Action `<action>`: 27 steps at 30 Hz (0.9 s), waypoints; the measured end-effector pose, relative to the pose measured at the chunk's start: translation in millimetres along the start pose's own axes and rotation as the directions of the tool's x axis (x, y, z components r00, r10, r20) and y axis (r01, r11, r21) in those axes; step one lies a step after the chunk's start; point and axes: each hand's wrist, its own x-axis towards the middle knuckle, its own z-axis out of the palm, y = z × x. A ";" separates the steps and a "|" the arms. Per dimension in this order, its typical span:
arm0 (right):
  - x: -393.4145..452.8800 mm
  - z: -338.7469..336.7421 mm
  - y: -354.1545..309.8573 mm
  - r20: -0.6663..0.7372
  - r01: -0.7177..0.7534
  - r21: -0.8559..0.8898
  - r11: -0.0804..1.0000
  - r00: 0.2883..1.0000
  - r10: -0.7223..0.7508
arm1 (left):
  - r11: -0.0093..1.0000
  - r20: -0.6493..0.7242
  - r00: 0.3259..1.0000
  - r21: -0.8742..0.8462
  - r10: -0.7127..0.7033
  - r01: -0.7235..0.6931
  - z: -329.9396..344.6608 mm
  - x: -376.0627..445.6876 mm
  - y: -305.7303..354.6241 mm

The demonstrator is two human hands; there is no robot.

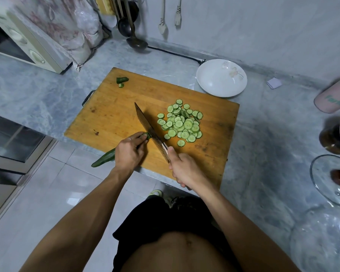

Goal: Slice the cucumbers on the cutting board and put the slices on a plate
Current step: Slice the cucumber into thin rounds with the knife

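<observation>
Your right hand (182, 169) grips the broad cleaver (148, 128); your left hand (129, 152) pins the long green cucumber (104, 159) on the wooden cutting board (126, 107), pale slices (182, 122) piled beside the blade, white plate (221, 77) waiting on the desk (263, 124).

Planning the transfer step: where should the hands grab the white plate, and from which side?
Take the plate by its near-left rim, coming from the cutting board side. The rim there overlaps the board's far-right corner, so fingers may slip under its raised edge. It is empty and lies flat; the wall crowds its far side. Both hands are busy: left hand holds the cucumber, right hand the knife.
</observation>
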 end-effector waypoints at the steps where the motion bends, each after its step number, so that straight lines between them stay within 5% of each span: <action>1: -1.0 0.6 1.4 -0.010 0.025 -0.035 0.999 1.000 -0.026 | 1.000 0.005 1.000 0.011 -0.003 0.003 -0.6 0.1 1.1; 10: -21.7 -2.3 -1.3 -0.010 0.159 -0.095 0.983 0.987 -0.161 | 0.999 0.046 0.998 0.031 -0.035 0.034 -2.9 1.3 5.6; 27: -3.6 26.7 -10.7 -0.049 0.176 -0.121 0.977 0.982 -0.183 | 1.000 0.048 0.999 0.002 -0.018 0.018 1.5 1.2 1.4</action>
